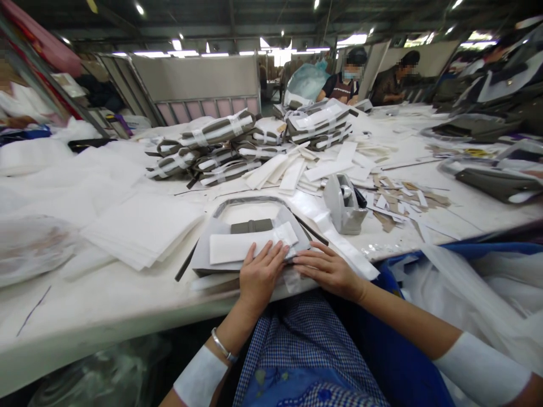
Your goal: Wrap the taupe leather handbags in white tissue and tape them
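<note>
Centrally, one grey bag (pixel 217 230), lying on the counter (pixel 102 302), handle on its far side, white strip (pixel 237 249) across its front. Left hand (pixel 259 275): atop the bag's near part, fingers extended over the strip, grip apart. Right hand (pixel 333 271): at the bag's near right corner, fingers straight; cannot tell whether its grip is closed. Right of bag: tape dispenser (pixel 338 206). Left of bag: white sheets (pixel 148 232). Beyond bag: wrapped bundles (pixel 219 131).
</note>
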Available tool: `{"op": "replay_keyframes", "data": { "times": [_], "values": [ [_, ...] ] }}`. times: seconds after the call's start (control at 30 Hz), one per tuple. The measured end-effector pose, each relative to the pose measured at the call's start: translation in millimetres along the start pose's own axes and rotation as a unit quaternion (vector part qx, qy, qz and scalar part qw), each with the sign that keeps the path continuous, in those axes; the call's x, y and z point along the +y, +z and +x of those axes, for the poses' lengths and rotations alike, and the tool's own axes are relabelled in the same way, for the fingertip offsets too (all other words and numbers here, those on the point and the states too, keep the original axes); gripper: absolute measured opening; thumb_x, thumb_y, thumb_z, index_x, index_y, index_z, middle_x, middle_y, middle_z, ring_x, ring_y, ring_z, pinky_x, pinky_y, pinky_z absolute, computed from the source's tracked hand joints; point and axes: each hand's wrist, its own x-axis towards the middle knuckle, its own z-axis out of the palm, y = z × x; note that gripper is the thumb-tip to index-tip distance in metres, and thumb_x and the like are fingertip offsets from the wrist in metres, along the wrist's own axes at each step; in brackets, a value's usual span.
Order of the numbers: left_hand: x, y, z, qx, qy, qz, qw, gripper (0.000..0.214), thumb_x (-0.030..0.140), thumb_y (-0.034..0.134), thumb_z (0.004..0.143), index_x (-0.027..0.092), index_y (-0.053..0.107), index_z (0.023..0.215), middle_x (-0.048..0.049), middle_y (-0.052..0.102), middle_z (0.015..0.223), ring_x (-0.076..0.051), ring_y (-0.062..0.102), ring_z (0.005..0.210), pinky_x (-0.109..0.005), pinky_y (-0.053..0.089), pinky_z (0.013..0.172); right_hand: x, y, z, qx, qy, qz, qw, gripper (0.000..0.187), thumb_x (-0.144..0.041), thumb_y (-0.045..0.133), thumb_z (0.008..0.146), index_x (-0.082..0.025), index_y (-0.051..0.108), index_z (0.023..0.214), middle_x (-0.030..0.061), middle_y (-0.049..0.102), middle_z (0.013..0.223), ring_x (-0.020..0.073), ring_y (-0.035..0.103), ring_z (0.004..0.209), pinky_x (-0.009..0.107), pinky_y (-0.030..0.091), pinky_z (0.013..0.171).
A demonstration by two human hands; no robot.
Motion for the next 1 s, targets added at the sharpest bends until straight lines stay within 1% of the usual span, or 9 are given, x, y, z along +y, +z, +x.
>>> {"op": "replay_keyframes", "data": {
  "times": [0.1, 0.17, 0.23, 0.4, 0.5, 0.6, 0.77, 0.87, 1.0],
  "values": [
    [0, 1.2, 0, 0.003, 0.007, 0.007, 1.000, 0.036, 0.027, 0.055, 0.098, 0.028, 0.054, 0.134, 0.0012, 0.061, 0.134, -0.021, 0.058, 0.124, -0.045, 0.036, 0.113, -10, 1, -15, -0.022, -0.019, -0.003, 1.000, 0.038, -0.018, 0.062, 0.093, -0.016, 0.056, 0.131, 0.0098, 0.070, 0.121, 0.0199, 0.057, 0.126, 0.048, 0.037, 0.116],
    [0, 1.5, -1, -0.001, 0.007, 0.010, 1.000, 0.037, 0.027, 0.055, 0.098, 0.028, 0.054, 0.135, 0.0014, 0.061, 0.135, -0.021, 0.057, 0.125, -0.045, 0.037, 0.112, -16, 8, -21, -0.035, -0.026, -0.001, 0.999, 0.039, -0.023, 0.062, 0.094, -0.014, 0.056, 0.132, 0.0116, 0.070, 0.121, 0.0206, 0.060, 0.122, 0.045, 0.043, 0.112],
    [0, 1.0, -1, -0.008, 0.008, 0.010, 1.000, 0.037, 0.027, 0.054, 0.099, 0.029, 0.053, 0.136, 0.0010, 0.060, 0.135, -0.021, 0.056, 0.126, -0.045, 0.037, 0.112, -19, 18, -21, -0.034, -0.015, -0.006, 0.999, 0.035, -0.021, 0.059, 0.095, -0.013, 0.058, 0.129, 0.0123, 0.070, 0.121, 0.0215, 0.063, 0.116, 0.044, 0.049, 0.105],
    [0, -1.7, -3, -0.020, 0.017, 0.021, 0.999, 0.038, 0.024, 0.052, 0.099, 0.029, 0.052, 0.137, 0.0007, 0.059, 0.136, -0.021, 0.054, 0.128, -0.046, 0.037, 0.113, -18, 35, -10, 0.024, 0.011, -0.002, 1.000, 0.024, -0.012, 0.053, 0.095, -0.017, 0.068, 0.113, 0.0082, 0.076, 0.104, 0.0214, 0.070, 0.099, 0.040, 0.058, 0.091],
    [0, 0.0, -5, -0.025, 0.017, 0.031, 0.999, 0.039, 0.024, 0.051, 0.099, 0.029, 0.052, 0.138, -0.0003, 0.059, 0.137, -0.021, 0.053, 0.129, -0.046, 0.037, 0.113, -25, 32, -8, 0.036, 0.028, 0.021, 0.999, 0.026, -0.011, 0.050, 0.095, -0.018, 0.070, 0.109, 0.0075, 0.076, 0.101, 0.0197, 0.072, 0.094, 0.037, 0.060, 0.087],
    [-1, 4.7, -8, -0.024, 0.015, 0.040, 0.999, 0.040, 0.022, 0.050, 0.100, 0.030, 0.050, 0.139, -0.0006, 0.057, 0.138, -0.021, 0.051, 0.131, -0.046, 0.036, 0.114, -40, 25, -11, 0.032, 0.053, 0.043, 0.997, 0.028, -0.008, 0.047, 0.094, -0.018, 0.069, 0.108, 0.0073, 0.076, 0.103, 0.0186, 0.072, 0.092, 0.035, 0.060, 0.085],
    [-4, 10.3, -10, -0.021, 0.019, 0.042, 0.999, 0.042, 0.023, 0.049, 0.100, 0.031, 0.047, 0.142, 0.0011, 0.055, 0.141, -0.020, 0.048, 0.134, -0.045, 0.034, 0.115, -62, 15, -17, 0.031, 0.078, 0.039, 0.996, 0.028, -0.006, 0.047, 0.093, -0.017, 0.069, 0.106, 0.0061, 0.076, 0.103, 0.0185, 0.073, 0.091, 0.034, 0.061, 0.084],
    [-5, 10.4, -10, -0.024, 0.022, 0.044, 0.998, 0.043, 0.022, 0.048, 0.100, 0.031, 0.046, 0.142, 0.0012, 0.055, 0.141, -0.020, 0.048, 0.134, -0.045, 0.033, 0.116, -67, 10, -15, 0.029, 0.078, 0.038, 0.996, 0.029, -0.007, 0.046, 0.093, -0.017, 0.069, 0.106, 0.0060, 0.076, 0.102, 0.0183, 0.073, 0.090, 0.033, 0.061, 0.082],
    [-4, 8.0, -9, -0.026, 0.028, 0.049, 0.998, 0.042, 0.022, 0.049, 0.100, 0.030, 0.048, 0.141, -0.0003, 0.055, 0.141, -0.021, 0.048, 0.134, -0.045, 0.035, 0.115, -64, -1, -1, 0.029, 0.086, 0.040, 0.995, 0.028, -0.007, 0.047, 0.093, -0.019, 0.069, 0.105, 0.0046, 0.076, 0.101, 0.0169, 0.073, 0.088, 0.032, 0.060, 0.084]
  ]
}}
